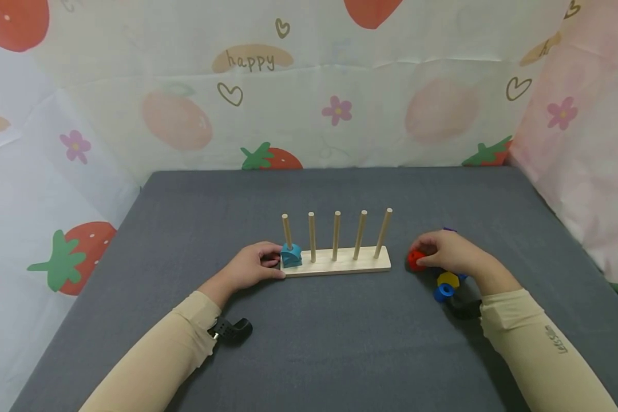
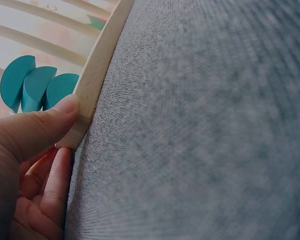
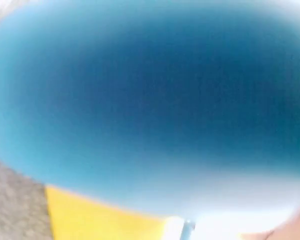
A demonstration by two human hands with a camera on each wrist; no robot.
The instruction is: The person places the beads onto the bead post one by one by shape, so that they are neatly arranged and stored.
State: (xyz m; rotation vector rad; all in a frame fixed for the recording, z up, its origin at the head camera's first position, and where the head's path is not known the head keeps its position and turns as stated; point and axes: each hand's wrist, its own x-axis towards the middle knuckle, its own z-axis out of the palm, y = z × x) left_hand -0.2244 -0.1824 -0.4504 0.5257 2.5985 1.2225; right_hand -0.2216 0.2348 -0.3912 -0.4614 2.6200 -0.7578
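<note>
A pale wooden peg board (image 1: 338, 268) with several upright pegs stands mid-table. Teal half-round blocks (image 1: 290, 256) are stacked on its leftmost peg; three curved teal pieces (image 2: 38, 85) show in the left wrist view. My left hand (image 1: 252, 264) holds the board's left end, thumb against the corner and fingers bent beside it. Right of the board, my right hand (image 1: 450, 252) pinches a red block (image 1: 416, 261) low over the cloth, its fingertips partly covering it. A blurred blue block (image 3: 150, 95) fills most of the right wrist view.
Under and before the right hand lie a yellow block (image 1: 448, 279), a blue block (image 1: 444, 293) with a hole, and a purple piece (image 1: 449, 229) mostly hidden behind the hand. Grey cloth (image 1: 309, 343) covers the table; a printed curtain (image 1: 371, 74) hangs behind.
</note>
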